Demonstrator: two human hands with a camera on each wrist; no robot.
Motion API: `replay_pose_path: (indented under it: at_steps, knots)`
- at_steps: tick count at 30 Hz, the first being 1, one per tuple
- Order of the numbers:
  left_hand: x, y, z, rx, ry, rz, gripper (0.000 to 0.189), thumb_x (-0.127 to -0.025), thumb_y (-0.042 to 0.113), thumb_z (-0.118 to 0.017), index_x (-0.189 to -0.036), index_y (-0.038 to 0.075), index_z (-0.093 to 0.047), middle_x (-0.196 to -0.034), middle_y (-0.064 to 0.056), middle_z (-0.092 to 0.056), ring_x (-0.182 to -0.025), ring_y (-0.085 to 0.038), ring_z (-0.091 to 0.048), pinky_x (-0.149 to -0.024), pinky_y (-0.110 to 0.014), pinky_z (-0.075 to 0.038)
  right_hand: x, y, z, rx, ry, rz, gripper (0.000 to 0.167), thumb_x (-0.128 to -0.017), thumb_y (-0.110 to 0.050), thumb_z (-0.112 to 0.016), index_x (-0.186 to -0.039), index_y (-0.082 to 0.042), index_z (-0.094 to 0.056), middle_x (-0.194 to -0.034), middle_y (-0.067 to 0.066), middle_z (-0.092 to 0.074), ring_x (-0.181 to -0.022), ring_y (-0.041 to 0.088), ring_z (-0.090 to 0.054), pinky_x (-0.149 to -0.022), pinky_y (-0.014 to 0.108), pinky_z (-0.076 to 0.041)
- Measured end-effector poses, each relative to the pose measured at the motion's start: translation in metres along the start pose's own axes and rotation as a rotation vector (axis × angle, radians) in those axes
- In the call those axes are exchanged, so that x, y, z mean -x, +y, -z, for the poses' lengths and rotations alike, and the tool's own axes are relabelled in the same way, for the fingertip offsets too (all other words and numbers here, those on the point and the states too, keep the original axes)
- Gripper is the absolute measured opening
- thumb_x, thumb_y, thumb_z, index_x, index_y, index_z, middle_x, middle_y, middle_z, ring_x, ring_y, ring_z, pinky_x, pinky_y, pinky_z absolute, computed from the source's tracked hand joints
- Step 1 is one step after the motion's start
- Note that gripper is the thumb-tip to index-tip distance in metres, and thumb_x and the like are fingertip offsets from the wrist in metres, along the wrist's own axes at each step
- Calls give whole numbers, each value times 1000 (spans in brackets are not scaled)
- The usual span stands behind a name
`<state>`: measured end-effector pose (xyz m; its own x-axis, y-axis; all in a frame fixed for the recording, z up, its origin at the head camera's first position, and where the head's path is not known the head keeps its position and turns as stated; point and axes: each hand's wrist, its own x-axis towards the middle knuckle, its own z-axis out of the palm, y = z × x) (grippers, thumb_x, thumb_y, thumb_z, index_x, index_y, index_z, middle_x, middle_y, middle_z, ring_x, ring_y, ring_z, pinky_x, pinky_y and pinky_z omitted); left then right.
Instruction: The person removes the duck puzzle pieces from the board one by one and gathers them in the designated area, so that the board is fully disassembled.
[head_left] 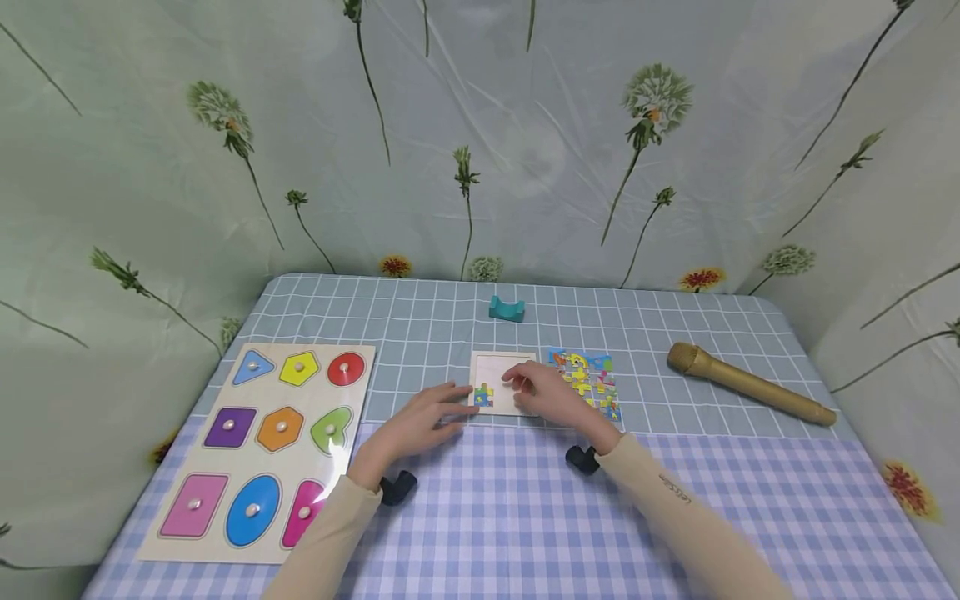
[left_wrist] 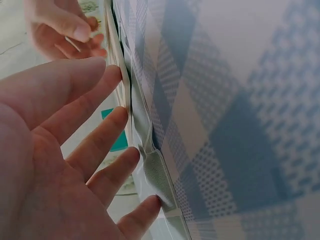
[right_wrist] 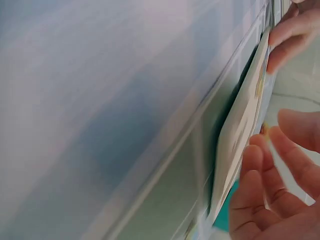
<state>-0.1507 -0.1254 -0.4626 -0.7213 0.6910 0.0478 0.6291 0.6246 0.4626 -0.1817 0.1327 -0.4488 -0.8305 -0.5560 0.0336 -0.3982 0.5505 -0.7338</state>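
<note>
A small pale wooden puzzle tray (head_left: 491, 367) lies flat at the middle, with joined jigsaw pieces (head_left: 483, 395) in its lower left corner. My left hand (head_left: 423, 421) is at the tray's left side, fingers spread and nearly straight, fingertips right at the edge. Over the tray's right half hovers my right hand (head_left: 551, 392). Its fingers (right_wrist: 252, 157) bend loosely, the thumb stands apart from them, and no piece shows between them. Just right of the tray, partly behind the right wrist, lies a colourful set of jigsaw pieces (head_left: 606, 379).
A large shape board (head_left: 360, 400) with knobbed pieces lies at the left. Behind the tray stands a teal curved block (head_left: 507, 310). A gold microphone (head_left: 750, 385) rests at the right. Grey grid cloth and blue checked cloth (head_left: 510, 517) cover the table; a flower-print curtain (head_left: 525, 167) hangs behind.
</note>
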Motion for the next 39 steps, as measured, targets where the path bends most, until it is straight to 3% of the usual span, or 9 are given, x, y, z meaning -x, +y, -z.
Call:
replay_pose_path:
  at_steps: [8,15,23,28,34,39]
  knots:
    - [0,-2,1,-2,-27,-15,31,-95,18,-59,-124,12,-66,-143,-15,-44,-133,-42,-33,-104,-58,-28,-19,-14,-20,112,-49,-5,36,-84,-2,-64,-120,1,-62,-90,7,-49,-77,18,-45,-69,30,-41]
    - [-1,-3,2,-15,-29,-25,30,-94,16,-60,-124,11,-67,-142,-16,-46,-131,-42,-37,-103,-57,-30,-23,-18,-30,188,-28,-21,32,-83,1,-67,-115,1,-64,-88,5,-47,-76,16,-42,-68,30,-40]
    - [-1,-2,1,-10,-22,-14,30,-94,16,-61,-122,11,-67,-141,-16,-47,-130,-41,-38,-103,-56,-31,-23,-19,-30,131,-11,-34,31,-81,3,-65,-111,0,-63,-87,6,-47,-76,16,-44,-68,29,-40]
    - [-1,-2,1,-1,-7,-36,29,-93,14,-61,-121,10,-68,-140,-16,-48,-129,-40,-39,-103,-55,-32,-26,-17,-28,57,10,-7,26,-80,7,-60,-105,0,-61,-88,7,-54,-78,18,-51,-70,29,-44]
    - [-1,0,3,6,-12,-22,29,-93,15,-61,-121,10,-68,-140,-16,-48,-129,-40,-39,-103,-54,-32,-32,-16,-27,56,12,23,26,-77,13,-56,-98,-1,-61,-81,5,-58,-71,14,-52,-66,26,-45]
    - [-2,0,2,16,-22,-7,29,-93,15,-61,-121,11,-68,-140,-16,-47,-130,-40,-39,-103,-54,-32,-32,-13,-24,14,30,5,22,-82,11,-55,-97,-4,-61,-78,3,-58,-67,12,-50,-64,26,-44]
